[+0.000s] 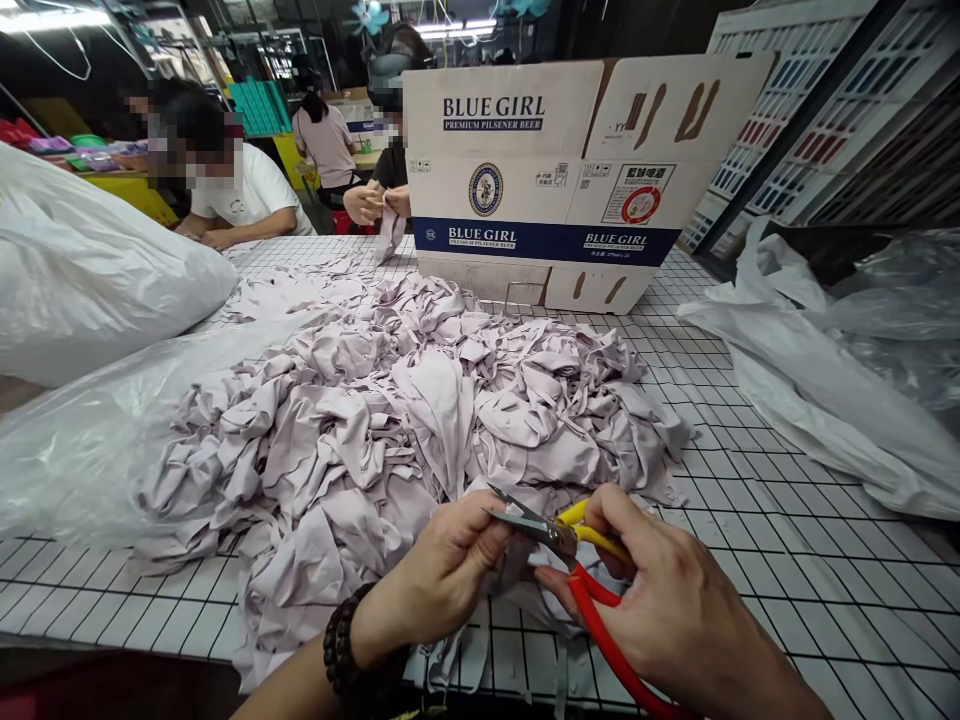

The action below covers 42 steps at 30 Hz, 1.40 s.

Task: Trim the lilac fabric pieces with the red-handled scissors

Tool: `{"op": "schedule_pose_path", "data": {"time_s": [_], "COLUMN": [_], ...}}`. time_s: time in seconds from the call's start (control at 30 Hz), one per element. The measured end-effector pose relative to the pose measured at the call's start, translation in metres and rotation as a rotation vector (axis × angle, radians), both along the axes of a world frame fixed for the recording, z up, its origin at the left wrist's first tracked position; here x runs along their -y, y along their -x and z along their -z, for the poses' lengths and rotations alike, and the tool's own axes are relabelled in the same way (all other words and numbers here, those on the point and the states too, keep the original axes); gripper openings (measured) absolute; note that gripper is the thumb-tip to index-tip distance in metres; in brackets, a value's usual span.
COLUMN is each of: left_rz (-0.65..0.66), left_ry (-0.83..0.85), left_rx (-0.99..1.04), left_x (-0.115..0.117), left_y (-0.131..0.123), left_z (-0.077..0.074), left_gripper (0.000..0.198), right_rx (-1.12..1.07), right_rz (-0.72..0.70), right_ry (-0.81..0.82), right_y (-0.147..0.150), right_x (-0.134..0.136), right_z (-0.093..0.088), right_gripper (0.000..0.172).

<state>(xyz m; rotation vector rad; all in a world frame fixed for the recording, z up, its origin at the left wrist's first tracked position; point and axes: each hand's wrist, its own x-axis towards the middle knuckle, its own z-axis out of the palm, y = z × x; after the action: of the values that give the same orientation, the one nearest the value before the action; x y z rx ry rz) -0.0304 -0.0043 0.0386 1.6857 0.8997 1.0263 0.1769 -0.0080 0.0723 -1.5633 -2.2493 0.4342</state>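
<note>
My right hand [660, 590] grips a pair of scissors [559, 540] with one yellow and one red handle, its blades parted and pointing left. Between the blades shows a small pale scrap of fabric. My left hand [442, 570], wearing a dark beaded bracelet [341, 640] at the wrist, pinches pale lilac fabric close to the blade tips; most of that piece is hidden behind the fingers and the scissors. Just beyond both hands spreads a large heap of crumpled pale lilac fabric pieces [360, 430], some hanging over the near table edge.
A cardboard beer carton [517, 190] stands upright behind the heap. White plastic bags lie at left [97, 260] and right [825, 370] on the grid-patterned table [750, 560]. Across the table, one person [255, 190] leans on it and another person's hands [375, 205] hold fabric.
</note>
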Motion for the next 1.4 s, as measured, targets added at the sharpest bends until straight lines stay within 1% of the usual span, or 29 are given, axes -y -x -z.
{"op": "schedule_pose_path", "data": {"time_s": [0.13,0.33,0.43,0.57,0.7,0.77,0.83,0.9,0.93,0.97,1.03,1.1,1.13,1.17,1.2,1.23,1.27,1.3,1.33,1.37,1.4], "left_rz": [0.01,0.049,0.053,0.068,0.087,0.092,0.096,0.091,0.087,0.083,0.084,0.081,0.062,0.021,-0.033,-0.086,-0.113,-0.107,-0.064,0.011,0.094], "left_ry": [0.058,0.121,0.154,0.191,0.237,0.256,0.276,0.316,0.343,0.371,0.429,0.478,0.487,0.475,0.442,0.405,0.381,0.378,0.393,0.416,0.441], "left_rx": [0.009,0.047,0.073,0.095,0.091,0.098,0.117,0.159,0.188,0.218,0.282,0.36,0.387,0.399,0.393,0.379,0.362,0.347,0.332,0.31,0.283], "left_x": [0.0,0.0,0.0,0.001,0.001,0.0,0.0,-0.001,-0.001,-0.001,-0.001,-0.002,-0.002,-0.001,-0.001,0.001,0.003,0.005,0.008,0.011,0.013], "left_y": [-0.001,-0.001,-0.002,-0.002,-0.001,0.0,-0.001,-0.002,-0.003,-0.005,-0.007,-0.008,-0.007,-0.005,-0.003,-0.001,0.0,0.001,0.001,0.001,0.002], "left_z": [-0.001,-0.002,-0.004,-0.004,-0.003,-0.005,-0.006,-0.007,-0.006,-0.005,-0.003,-0.001,0.0,0.001,0.002,0.004,0.006,0.008,0.009,0.011,0.011], "left_gripper": [0.032,0.036,0.038,0.04,0.039,0.04,0.04,0.04,0.039,0.039,0.037,0.036,0.036,0.036,0.034,0.032,0.037,0.051,0.062,0.062,0.051], "right_rx": [-0.019,-0.06,-0.055,-0.054,-0.118,-0.203,-0.349,-0.587,-0.708,-0.809,-0.912,-0.929,-0.962,-1.007,-1.044,-1.09,-1.136,-1.179,-1.22,-1.235,-1.222], "right_rz": [-0.002,0.003,0.0,-0.02,-0.018,-0.006,0.032,0.09,0.114,0.133,0.143,0.148,0.144,0.169,0.184,0.193,0.183,0.153,0.091,0.025,-0.031], "right_ry": [-0.031,-0.008,-0.039,-0.076,-0.044,0.029,0.206,0.425,0.515,0.569,0.607,0.63,0.657,0.647,0.637,0.62,0.612,0.621,0.654,0.698,0.73], "right_y": [-0.001,-0.002,-0.004,-0.005,-0.004,-0.006,-0.011,-0.016,-0.016,-0.015,-0.007,0.007,0.015,0.022,0.028,0.032,0.035,0.037,0.038,0.038,0.037], "right_x": [0.001,0.0,-0.001,-0.002,-0.002,-0.003,-0.006,-0.009,-0.01,-0.01,-0.009,-0.008,-0.008,-0.008,-0.009,-0.01,-0.011,-0.012,-0.014,-0.015,-0.017], "right_z": [0.002,0.006,0.009,0.007,0.007,0.01,0.016,0.025,0.031,0.038,0.056,0.075,0.082,0.085,0.085,0.081,0.073,0.062,0.049,0.036,0.024], "right_gripper": [0.035,0.038,0.039,0.037,0.04,0.044,0.045,0.043,0.04,0.038,0.045,0.054,0.05,0.047,0.042,0.036,0.031,0.027,0.027,0.029,0.031]}}
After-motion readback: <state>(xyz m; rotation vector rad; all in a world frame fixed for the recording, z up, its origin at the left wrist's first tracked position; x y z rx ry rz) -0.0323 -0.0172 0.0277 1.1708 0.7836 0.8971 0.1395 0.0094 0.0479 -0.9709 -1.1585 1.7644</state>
